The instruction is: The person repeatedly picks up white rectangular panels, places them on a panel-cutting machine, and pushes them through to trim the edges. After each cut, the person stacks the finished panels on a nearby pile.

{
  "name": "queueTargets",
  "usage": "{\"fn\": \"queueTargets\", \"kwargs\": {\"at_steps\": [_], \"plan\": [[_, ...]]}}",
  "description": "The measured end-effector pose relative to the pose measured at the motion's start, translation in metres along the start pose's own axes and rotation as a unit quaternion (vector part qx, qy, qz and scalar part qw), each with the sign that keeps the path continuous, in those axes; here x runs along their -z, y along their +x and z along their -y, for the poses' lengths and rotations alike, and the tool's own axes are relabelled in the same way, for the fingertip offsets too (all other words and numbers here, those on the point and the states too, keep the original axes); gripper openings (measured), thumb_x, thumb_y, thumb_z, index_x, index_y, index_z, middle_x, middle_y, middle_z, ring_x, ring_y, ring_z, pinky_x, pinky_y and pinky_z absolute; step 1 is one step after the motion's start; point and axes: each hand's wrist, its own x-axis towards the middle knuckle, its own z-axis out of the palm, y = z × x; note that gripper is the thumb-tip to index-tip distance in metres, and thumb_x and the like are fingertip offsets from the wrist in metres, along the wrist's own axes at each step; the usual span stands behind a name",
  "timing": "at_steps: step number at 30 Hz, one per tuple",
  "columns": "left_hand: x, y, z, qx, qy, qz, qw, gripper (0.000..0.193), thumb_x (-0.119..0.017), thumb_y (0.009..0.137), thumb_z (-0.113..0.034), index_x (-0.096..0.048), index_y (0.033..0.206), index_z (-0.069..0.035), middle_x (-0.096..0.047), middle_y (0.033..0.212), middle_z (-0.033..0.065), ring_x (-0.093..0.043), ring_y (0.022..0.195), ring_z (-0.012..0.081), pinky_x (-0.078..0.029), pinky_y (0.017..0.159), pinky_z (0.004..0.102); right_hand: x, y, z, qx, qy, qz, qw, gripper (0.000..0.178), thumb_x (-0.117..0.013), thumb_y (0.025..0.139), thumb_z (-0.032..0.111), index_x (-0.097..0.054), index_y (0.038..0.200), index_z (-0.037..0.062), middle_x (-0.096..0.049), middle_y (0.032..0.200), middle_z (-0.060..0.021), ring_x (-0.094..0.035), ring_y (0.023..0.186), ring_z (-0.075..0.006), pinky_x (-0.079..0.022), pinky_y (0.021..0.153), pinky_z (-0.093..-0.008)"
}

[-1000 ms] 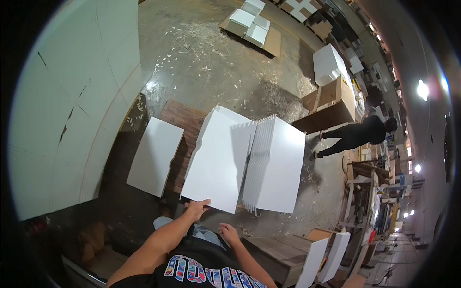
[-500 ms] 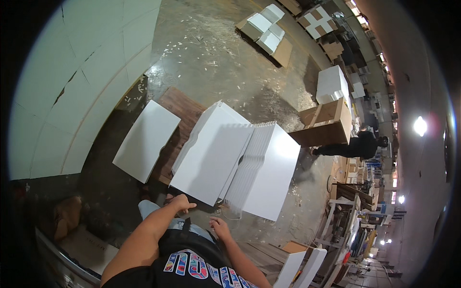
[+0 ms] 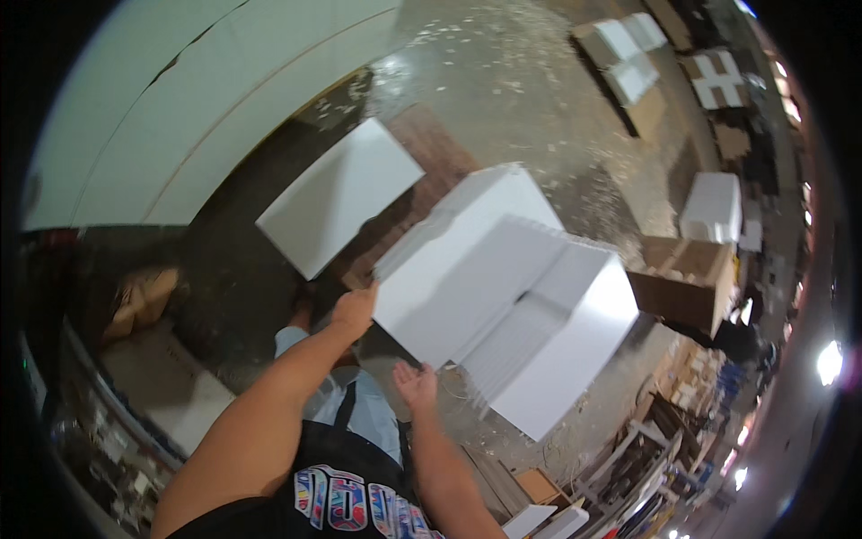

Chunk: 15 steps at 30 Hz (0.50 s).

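Observation:
Two stacks of white panels with notched edges lie side by side in front of me, a left stack (image 3: 458, 269) and a right stack (image 3: 575, 346). My left hand (image 3: 356, 310) is at the near left corner of the left stack, its fingertips at the panel edge. Blur and the edge hide how its fingers are bent. Close to the near front corner of that stack is my right hand (image 3: 416, 386), palm turned up, fingers apart and holding nothing. Further left lies another white panel (image 3: 346, 193), apart from the stacks.
Brown wooden board (image 3: 426, 139) lies under the left stack. Beyond the right stack stands a brown box (image 3: 687, 278), with a person in dark clothes (image 3: 741, 341) beside it. A pale cracked wall (image 3: 117, 126) rises on the left. Scraps litter the concrete floor (image 3: 503, 81).
My left hand has reached forward to the left stack's corner. My right hand has turned palm up and moved closer to the stack's front corner. The whole view has swung left.

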Motion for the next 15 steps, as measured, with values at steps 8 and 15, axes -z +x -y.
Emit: {"fn": "queueTargets", "kwargs": {"at_steps": [8,15], "plan": [[-0.022,0.007,-0.008,-0.031,0.104,-0.059,0.992,0.035,-0.065,0.097,-0.015,-0.063,0.130,-0.004,-0.078,0.078,0.0111,-0.079,0.071,0.0276,-0.062,0.063,0.0405,-0.019,0.019,0.038,0.020,0.081,-0.024,0.996,0.079,-0.057,0.110,0.045,-0.025,0.170,0.0050,-0.030,0.177,-0.0219,-0.039,0.159,-0.0371,-0.041,0.125,-0.0544],[-0.028,0.011,-0.014,-0.037,0.133,-0.045,0.989,0.048,-0.067,0.095,-0.016,-0.064,0.141,-0.003,-0.078,0.075,0.0077,-0.078,0.067,0.0250,-0.061,0.063,0.0405,-0.012,0.016,0.052,0.025,0.072,0.006,0.997,0.079,-0.061,0.109,0.043,-0.028,0.165,-0.0008,-0.034,0.175,-0.0218,-0.041,0.159,-0.0374,-0.043,0.123,-0.0540]]}}
